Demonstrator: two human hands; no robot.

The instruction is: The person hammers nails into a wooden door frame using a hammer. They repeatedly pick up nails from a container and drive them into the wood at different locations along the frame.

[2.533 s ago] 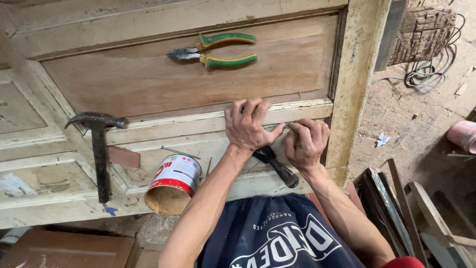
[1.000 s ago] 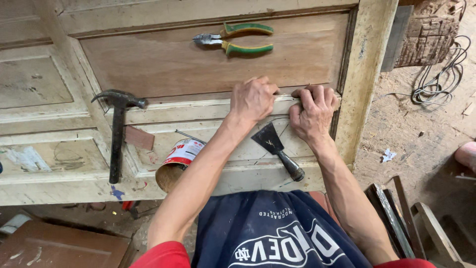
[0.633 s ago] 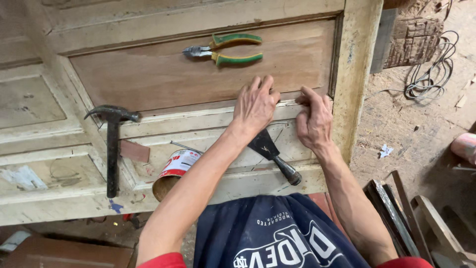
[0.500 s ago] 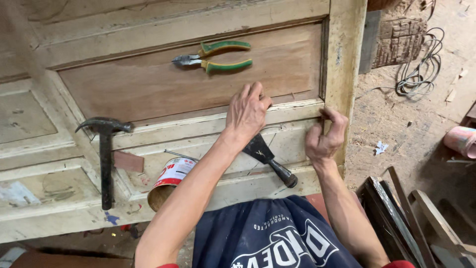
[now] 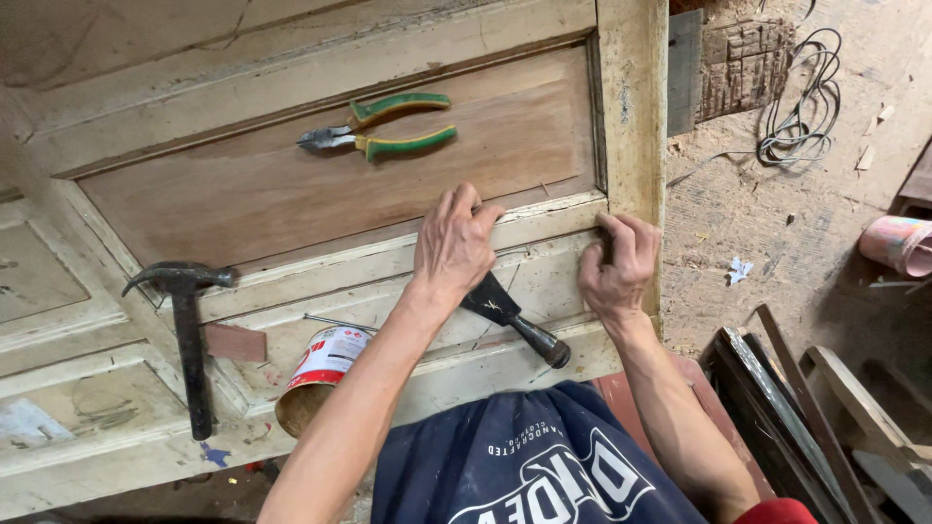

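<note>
An old cream-painted wooden door lies flat in front of me. My left hand rests palm down on a thin cream moulding strip along the lower edge of the bare brown panel, fingertips over its top edge. My right hand is curled at the strip's right end, by the door's side rail, fingers pinching it there. A black-handled putty knife lies on the door between my two wrists.
Green-handled pliers lie on the brown panel. A claw hammer and a red-and-white tin can on its side are at the lower left. Coiled cable, wooden frames and a pink cylinder are on the dusty floor to the right.
My right hand moved from the top of the strip to its right end at the side rail and curled shut there. My left hand stayed pressed on the strip. The view shifted.
</note>
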